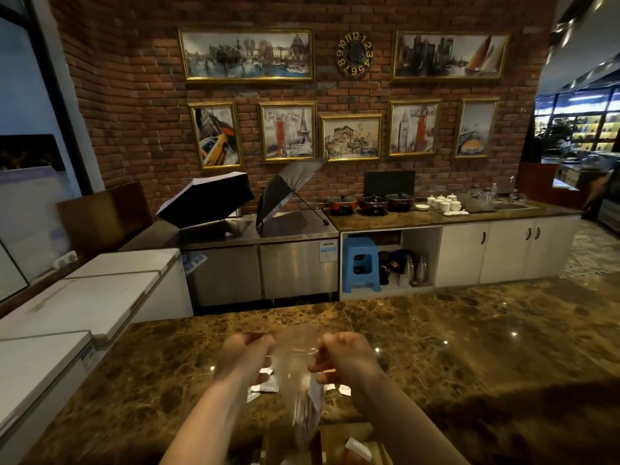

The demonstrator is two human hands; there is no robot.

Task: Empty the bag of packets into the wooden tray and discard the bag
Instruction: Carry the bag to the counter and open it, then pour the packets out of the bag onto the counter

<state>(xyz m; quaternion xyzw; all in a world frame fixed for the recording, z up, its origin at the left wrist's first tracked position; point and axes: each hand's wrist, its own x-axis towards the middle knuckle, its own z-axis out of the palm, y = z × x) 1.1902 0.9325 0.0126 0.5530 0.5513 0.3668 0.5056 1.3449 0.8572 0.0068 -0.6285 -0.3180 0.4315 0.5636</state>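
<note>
I hold a clear plastic bag (pixel 295 367) in both hands above the marble counter (pixel 469 347). My left hand (pixel 246 354) and my right hand (pixel 345 355) each pinch one side of it. The bag hangs down, blurred, with white packets (pixel 315 394) showing through it. A few small white packets (pixel 265 385) lie loose on the counter behind my hands. The wooden tray (pixel 339 441) sits at the bottom edge of the view, partly hidden by my forearms, with a white packet (pixel 359 448) in it.
White chest freezers (pixel 84 297) stand to the left. Across the aisle are a steel counter with two open umbrellas (pixel 204 199), a blue stool (pixel 360 263), and a back counter with pots and white cups (pixel 443 201).
</note>
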